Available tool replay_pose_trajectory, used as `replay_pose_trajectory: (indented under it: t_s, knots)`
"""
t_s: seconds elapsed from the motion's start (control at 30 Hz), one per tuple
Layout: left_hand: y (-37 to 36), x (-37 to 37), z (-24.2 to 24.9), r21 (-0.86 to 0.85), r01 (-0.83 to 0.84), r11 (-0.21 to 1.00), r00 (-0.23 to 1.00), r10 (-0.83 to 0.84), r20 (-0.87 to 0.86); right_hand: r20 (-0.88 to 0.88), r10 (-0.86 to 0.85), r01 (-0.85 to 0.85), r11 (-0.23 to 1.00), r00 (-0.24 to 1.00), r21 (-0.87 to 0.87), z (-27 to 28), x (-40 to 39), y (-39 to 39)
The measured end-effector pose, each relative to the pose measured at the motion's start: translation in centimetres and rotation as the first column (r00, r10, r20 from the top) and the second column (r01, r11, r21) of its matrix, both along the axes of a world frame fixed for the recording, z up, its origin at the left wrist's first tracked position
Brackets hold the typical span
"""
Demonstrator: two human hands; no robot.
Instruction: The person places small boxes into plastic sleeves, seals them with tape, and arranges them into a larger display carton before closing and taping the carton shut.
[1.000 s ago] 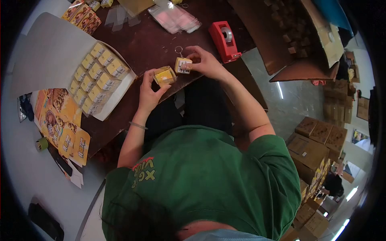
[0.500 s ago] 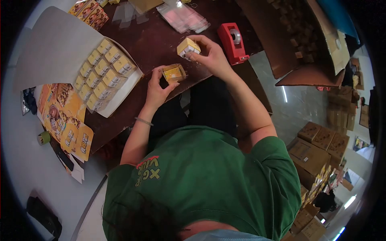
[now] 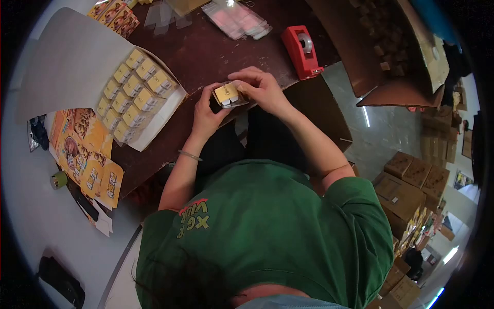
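Note:
My left hand (image 3: 207, 112) is wrapped round a small open clear-sided box (image 3: 237, 104) near the table's front edge. A yellow-and-white block (image 3: 225, 93) sits in the mouth of this box, its yellow face up. My right hand (image 3: 261, 88) reaches over from the right, its fingers closed at the block's upper right edge. Left of my hands, a white carton (image 3: 167, 109) with a raised lid holds several similar yellow-and-white blocks (image 3: 135, 86) in rows.
A red tape dispenser (image 3: 303, 54) stands at the table's right edge. Clear bags (image 3: 236, 19) lie at the back. Printed orange sheets (image 3: 85, 154) are at the left. A large cardboard box (image 3: 355, 56) with small brown pieces is at the right.
My right hand has brought the yellow-and-white block down and left into the small box in my left hand. The view has shifted slightly.

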State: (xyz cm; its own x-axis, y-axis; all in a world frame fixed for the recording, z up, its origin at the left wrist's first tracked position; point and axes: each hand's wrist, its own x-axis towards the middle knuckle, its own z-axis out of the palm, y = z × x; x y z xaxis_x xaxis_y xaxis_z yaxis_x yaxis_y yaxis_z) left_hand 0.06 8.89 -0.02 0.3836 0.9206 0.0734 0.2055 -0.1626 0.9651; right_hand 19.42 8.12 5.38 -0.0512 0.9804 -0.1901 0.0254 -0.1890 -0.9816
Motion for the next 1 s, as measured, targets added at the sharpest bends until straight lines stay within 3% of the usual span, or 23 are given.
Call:
replay_pose_trajectory:
  t_s: [0.03, 0.07, 0.1, 0.13, 0.23, 0.27, 0.37, 0.47, 0.57, 0.63, 0.67, 0.7, 0.77, 0.8, 0.87, 0.9, 0.97, 1.0]
  knots:
    - [-0.1, -0.1, 0.0, -0.005, 0.004, 1.000, 1.000, -0.004, -0.013, -0.032, 0.019, -0.023, 0.992, 0.999, -0.123, -0.1, -0.1, 0.0]
    - [0.1, -0.4, -0.1, -0.080, 0.100, 0.992, 0.991, -0.092, 0.096, 0.170, -0.040, -0.001, 0.972, 0.985, 0.234, -2.8, 0.0, 0.3]
    - [0.6, -1.0, -0.1, -0.140, 0.202, 0.969, 0.963, -0.171, 0.208, 0.105, 0.001, -0.015, 0.992, 0.995, 0.128, -4.8, -0.1, -0.1]
    - [1.3, -1.5, 0.1, -0.070, 0.265, 0.962, 0.932, -0.237, 0.275, 0.035, 0.035, -0.036, 0.999, 0.999, 0.025, -5.3, -0.5, -0.3]
    - [0.9, -1.0, 2.0, -0.147, 0.202, 0.968, 0.964, -0.170, 0.206, -0.226, -0.041, 0.037, 0.999, 0.973, -0.022, -4.7, -0.4, -1.4]
    - [0.5, -0.8, 1.2, -0.126, 0.124, 0.984, 0.972, -0.095, 0.216, -0.322, -0.079, 0.020, 0.983, 0.943, -0.184, -3.6, 0.3, -1.5]
    - [-0.2, 0.0, -0.1, -0.103, 0.026, 0.994, 0.957, 0.005, 0.290, -0.189, 0.034, -0.037, 0.999, 0.981, -0.012, -0.8, 0.0, -1.6]
    - [-0.5, 0.0, 0.4, -0.061, 0.033, 0.998, 0.981, -0.021, 0.193, -0.133, 0.044, -0.056, 0.995, 0.990, -0.083, -0.6, 0.1, -0.7]
    - [-0.1, -0.4, 0.7, -0.226, 0.204, 0.953, 0.828, -0.045, 0.559, -0.047, 0.051, -0.055, 0.995, 0.998, -0.083, -0.1, -0.4, 0.1]
    - [0.7, 0.1, 1.3, -0.364, 0.177, 0.914, 0.852, 0.043, 0.522, -0.051, 0.039, -0.042, 0.997, 0.998, -0.062, -0.1, -0.4, 0.3]
    - [0.8, 1.0, 1.7, -0.413, 0.124, 0.902, 0.903, 0.071, 0.425, -0.086, 0.030, -0.035, 0.998, 0.996, -0.049, -0.3, -0.3, 0.2]
    - [1.0, 1.8, 1.6, -0.361, 0.084, 0.929, 0.898, 0.087, 0.431, -0.119, 0.024, -0.029, 0.999, 0.993, -0.034, -0.6, -0.1, 0.1]
    - [1.5, 1.9, 1.6, -0.327, 0.084, 0.941, 0.917, 0.055, 0.394, 0.179, -0.249, 0.148, 0.884, 0.952, 0.443, -1.4, 0.0, -1.3]
    - [1.9, 2.0, 1.7, -0.308, 0.079, 0.948, 0.925, 0.046, 0.377, 0.193, -0.343, 0.155, 0.766, 0.919, 0.624, -1.6, 0.0, -2.8]
    - [2.2, 1.9, 1.9, -0.308, 0.087, 0.947, 0.922, 0.041, 0.385, 0.378, -0.231, -0.209, 0.532, 0.897, 0.821, -0.8, 0.3, -3.4]
    - [1.8, 1.6, 2.0, -0.321, 0.105, 0.941, 0.924, 0.027, 0.381, 0.469, -0.154, -0.320, 0.549, 0.870, 0.772, 0.4, 0.2, -3.3]
    - [1.6, 1.6, 1.6, -0.345, 0.102, 0.933, 0.921, 0.042, 0.386, 0.456, -0.203, -0.215, 0.673, 0.867, 0.708, 1.0, -0.5, -1.6]
    - [1.6, 1.6, 1.5, -0.336, 0.093, 0.937, 0.921, 0.047, 0.387, 0.390, -0.064, -0.167, 0.831, 0.919, 0.531, 2.3, -0.7, -0.5]
